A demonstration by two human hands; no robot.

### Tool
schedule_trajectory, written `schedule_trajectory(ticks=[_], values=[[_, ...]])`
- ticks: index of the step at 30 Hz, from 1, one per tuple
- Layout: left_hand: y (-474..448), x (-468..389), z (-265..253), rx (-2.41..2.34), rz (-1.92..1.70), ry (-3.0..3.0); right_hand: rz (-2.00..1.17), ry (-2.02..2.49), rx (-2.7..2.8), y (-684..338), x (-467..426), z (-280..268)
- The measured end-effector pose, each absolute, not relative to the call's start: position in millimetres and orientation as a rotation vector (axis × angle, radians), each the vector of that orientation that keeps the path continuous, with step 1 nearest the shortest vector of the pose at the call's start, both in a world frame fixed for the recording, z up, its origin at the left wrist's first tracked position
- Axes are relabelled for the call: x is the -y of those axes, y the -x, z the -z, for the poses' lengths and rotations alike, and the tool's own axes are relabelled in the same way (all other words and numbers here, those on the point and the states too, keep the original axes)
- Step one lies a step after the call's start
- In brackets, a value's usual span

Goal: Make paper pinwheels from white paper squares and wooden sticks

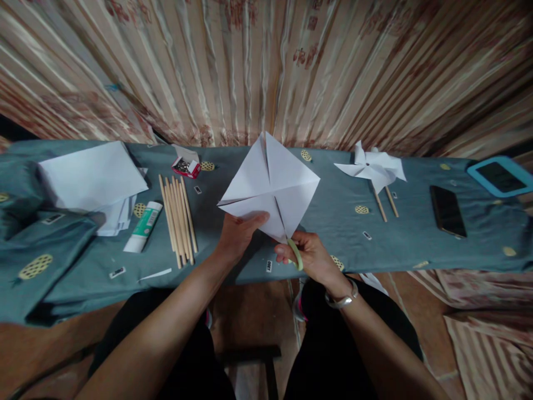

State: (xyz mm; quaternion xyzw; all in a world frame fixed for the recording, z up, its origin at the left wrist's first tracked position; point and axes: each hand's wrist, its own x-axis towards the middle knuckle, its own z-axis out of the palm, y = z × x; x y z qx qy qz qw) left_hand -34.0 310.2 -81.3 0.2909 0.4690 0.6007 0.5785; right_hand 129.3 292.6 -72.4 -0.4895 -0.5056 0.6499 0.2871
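A white square of paper (287,186) is held up cornerwise over the cloth, with slits running in from its top, left and bottom corners. My left hand (239,233) grips its lower left edge, thumb on top and fingers hidden beneath. In my right hand (310,255) is a pair of scissors (296,254) with pale green handles; the fingers are closed round them. Their blades lie in the slit at the paper's bottom corner. Folded paper pinwheels (368,165) with wooden sticks lie farther right on the cloth.
On the blue-green cloth (245,272) at left are stacked white paper (91,172), a glue stick (144,226), several wooden sticks (178,219) and a small red box (186,166) of metal pieces. A phone (447,211) and a blue-framed tablet (502,176) lie at right. Behind hangs a curtain (233,72).
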Motion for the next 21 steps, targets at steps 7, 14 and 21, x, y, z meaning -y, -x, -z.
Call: schedule_trajectory(ticks=[7,14,21], values=[[33.3,-310.5,79.2,-1.097,-1.418,-0.685,-1.742,1.293,1.317,-127.7,-292.6,72.3],[33.6,-310.8,79.3,-1.118,-1.409,-0.687,-1.71,1.292,1.333,-127.1,-291.3,75.0],[33.5,-310.1,78.3,-1.124,-1.404,-0.688,-1.738,1.274,1.321,-126.3,-290.6,74.7]])
